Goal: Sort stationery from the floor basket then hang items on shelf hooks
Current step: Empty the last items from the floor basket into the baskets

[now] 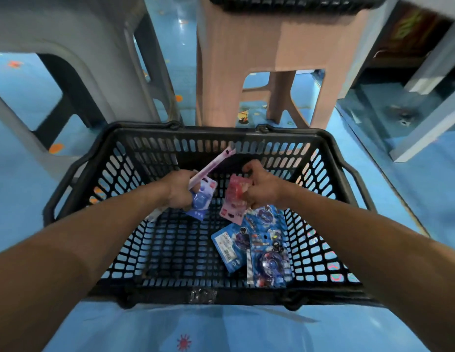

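Left hand: your left hand (179, 189) is closed around a small bundle, a long pink pack (213, 163) that points toward the far wall of the basket and a blue pack (203, 199) under it. Keep the thumb pressed on top so that the two do not slide apart.
Right hand: your right hand (263, 189) pinches a pink pack (235, 196) by its side, and the pack hangs above the basket bottom, near the blue pack.
Basket: the basket (216, 130) stands on the floor (18, 110) in front of a grey stool (81, 47) and a pink stool (259, 47).
Left inside: three blue packs (227, 246) lie flat at the right side of the bottom, overlapping each other.
Step in hand: I judge that you are gathering the packs by kind. Lay the pink pack against the long pink one, with the hanging ends on the same side, so that the hooks will be easy later.
Grip: hold each pack by its card, not by the plastic bubble, which probably slips or dents.
Risk: a thick bundle in one hand may fan out and fall back. It is better to set one kind aside before you reach for the blue packs.
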Demonstrator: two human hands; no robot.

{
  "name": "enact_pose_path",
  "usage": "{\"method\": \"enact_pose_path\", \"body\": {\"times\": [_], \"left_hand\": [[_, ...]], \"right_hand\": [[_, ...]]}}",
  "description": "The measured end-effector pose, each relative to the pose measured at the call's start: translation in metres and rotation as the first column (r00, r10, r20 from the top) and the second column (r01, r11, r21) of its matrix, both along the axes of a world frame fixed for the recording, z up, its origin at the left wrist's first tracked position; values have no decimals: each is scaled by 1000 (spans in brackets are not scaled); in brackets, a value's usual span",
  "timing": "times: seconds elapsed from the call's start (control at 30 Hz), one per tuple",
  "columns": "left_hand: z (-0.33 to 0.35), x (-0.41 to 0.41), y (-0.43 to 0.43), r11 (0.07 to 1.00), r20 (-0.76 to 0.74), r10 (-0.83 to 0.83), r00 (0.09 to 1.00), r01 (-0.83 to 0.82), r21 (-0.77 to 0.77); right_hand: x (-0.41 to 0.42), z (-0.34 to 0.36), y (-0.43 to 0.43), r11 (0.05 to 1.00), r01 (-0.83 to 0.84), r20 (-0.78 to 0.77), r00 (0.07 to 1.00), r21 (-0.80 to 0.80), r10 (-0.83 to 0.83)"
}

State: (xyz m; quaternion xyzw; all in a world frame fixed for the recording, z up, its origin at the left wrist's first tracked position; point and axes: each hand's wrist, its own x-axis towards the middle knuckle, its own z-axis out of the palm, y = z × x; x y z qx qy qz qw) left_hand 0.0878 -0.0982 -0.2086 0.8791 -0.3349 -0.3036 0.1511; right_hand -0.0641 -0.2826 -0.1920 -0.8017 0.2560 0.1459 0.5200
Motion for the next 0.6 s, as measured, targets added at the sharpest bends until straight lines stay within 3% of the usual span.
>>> {"method": "enact_pose_path", "body": {"times": [0.07, 0.23, 0.33, 0.47, 0.6], "left_hand": [[5, -3, 0, 1000, -44, 2, 999, -2, -7], [12, -13, 2, 995, -101, 45, 994, -54, -82], [17, -19, 1, 993, -214, 40, 976, -63, -104], [27, -32, -7, 984, -327, 83, 942, -130, -126], [31, -44, -9, 919, -574, 235, 784, -372, -132]], "right_hand": [[-4, 7, -3, 995, 13, -32, 999, 95, -10], [-10, 20, -2, 989, -143, -30, 989, 24, 144], [-8, 22, 9, 971, -211, -3, 977, -113, 212], [4, 19, 24, 897, -214, 152, 945, -387, 291], [6, 18, 33, 842, -229, 201, 909, -488, 364]]}}
